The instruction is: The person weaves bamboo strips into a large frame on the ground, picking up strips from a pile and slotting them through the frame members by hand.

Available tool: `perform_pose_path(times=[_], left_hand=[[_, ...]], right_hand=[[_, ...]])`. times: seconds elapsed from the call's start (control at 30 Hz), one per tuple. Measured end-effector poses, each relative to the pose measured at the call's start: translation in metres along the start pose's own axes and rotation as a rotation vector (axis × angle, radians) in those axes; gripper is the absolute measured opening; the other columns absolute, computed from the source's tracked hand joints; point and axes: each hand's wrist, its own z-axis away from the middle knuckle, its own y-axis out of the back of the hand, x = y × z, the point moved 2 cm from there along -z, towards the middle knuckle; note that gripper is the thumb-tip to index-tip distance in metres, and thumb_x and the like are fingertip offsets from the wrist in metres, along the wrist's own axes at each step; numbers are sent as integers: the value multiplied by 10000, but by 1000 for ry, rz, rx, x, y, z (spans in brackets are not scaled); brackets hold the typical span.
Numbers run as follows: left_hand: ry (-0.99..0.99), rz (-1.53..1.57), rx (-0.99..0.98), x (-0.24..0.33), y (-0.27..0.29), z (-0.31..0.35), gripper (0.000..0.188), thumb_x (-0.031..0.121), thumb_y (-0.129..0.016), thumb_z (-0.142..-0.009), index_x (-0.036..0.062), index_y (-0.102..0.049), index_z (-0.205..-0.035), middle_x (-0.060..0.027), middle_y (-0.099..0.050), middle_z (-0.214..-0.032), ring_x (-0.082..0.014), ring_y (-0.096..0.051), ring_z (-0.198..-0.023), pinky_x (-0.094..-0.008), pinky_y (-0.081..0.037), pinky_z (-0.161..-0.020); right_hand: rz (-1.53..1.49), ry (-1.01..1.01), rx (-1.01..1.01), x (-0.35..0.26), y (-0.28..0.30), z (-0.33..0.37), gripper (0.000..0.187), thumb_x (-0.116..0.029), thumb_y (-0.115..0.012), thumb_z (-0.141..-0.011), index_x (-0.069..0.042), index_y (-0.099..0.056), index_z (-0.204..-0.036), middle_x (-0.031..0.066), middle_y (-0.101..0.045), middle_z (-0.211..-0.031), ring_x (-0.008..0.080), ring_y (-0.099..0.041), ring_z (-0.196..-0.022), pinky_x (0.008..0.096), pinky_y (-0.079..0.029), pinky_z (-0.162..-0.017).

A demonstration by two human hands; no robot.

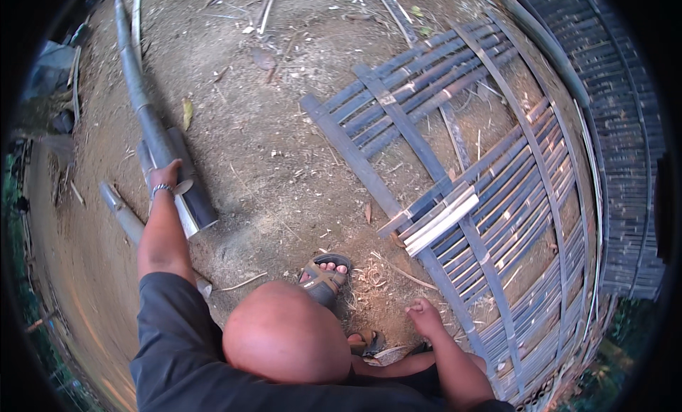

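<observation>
My left hand [165, 176] reaches out at the left with its fingers wrapped round the near end of a long bamboo pole [132, 78]. Right beside it on the ground lie a thick dark bamboo length [202, 203] and a split bamboo piece [185, 219] with a pale inner face. Low on the right, my right hand [424, 318] is curled closed above the dirt, and nothing shows in its fingers. Closest to that hand is a slatted bamboo panel [490, 252], with several pale split bamboo strips [442, 221] lying across its near-left edge.
Another bamboo length [122, 213] lies left of my left forearm. A large woven bamboo panel [618, 128] bounds the right side. Shavings [373, 280] and a yellow leaf [187, 114] are scattered over the dirt. A sandalled foot [325, 275] stands between my arms.
</observation>
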Motion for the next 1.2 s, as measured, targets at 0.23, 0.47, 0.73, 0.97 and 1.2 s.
perform_pose_path(times=[0.23, 0.47, 0.73, 0.97, 1.2], left_hand=[[-178, -395, 278, 58, -22, 67, 929, 521, -790, -743, 64, -402, -1453, -226, -356, -1516, -378, -347, -1408, -500, -313, -1137], [-1162, -92, 140, 145, -103, 206, 658, 277, -813, -754, 79, -545, -1322, -236, -394, -1485, -419, -402, -1344, -528, -347, -1095], [-1629, -125, -724, 231, -164, 391, 508, 296, -709, -847, 21, -586, -1256, -217, -637, -1196, -370, -568, -1182, -445, -431, -1043], [-1525, -235, -1047, 267, -200, 458, 460, 332, -715, -829, 9, -632, -1147, -197, -699, -995, -357, -655, -981, -428, -520, -880], [-1152, -244, -1204, 267, -217, 466, 248, 237, -755, -821, 10, -679, -884, -91, -657, -734, -179, -627, -687, -351, -486, -645]], right_hand=[[49, -3, -28, -5, -20, -4, 531, -365, -720, -875, -46, -578, -1275, 141, -719, -1057, 272, -688, -988, 375, -527, -853], [-47, 3, -51, -42, -29, 6, 549, -360, -742, -867, -44, -571, -1282, 129, -715, -1048, 254, -686, -1010, 366, -530, -858], [-87, 9, 54, -27, 16, 26, 546, -366, -721, -865, -102, -558, -1315, 161, -660, -1194, 304, -654, -1078, 410, -509, -917], [-65, -39, 410, 39, 115, 98, 504, -296, -733, -869, -85, -557, -1292, 176, -650, -1147, 305, -652, -1026, 414, -514, -886], [-199, -188, 645, 124, 127, 174, 492, -248, -731, -868, -37, -559, -1278, 192, -652, -1153, 296, -667, -966, 394, -520, -845]])
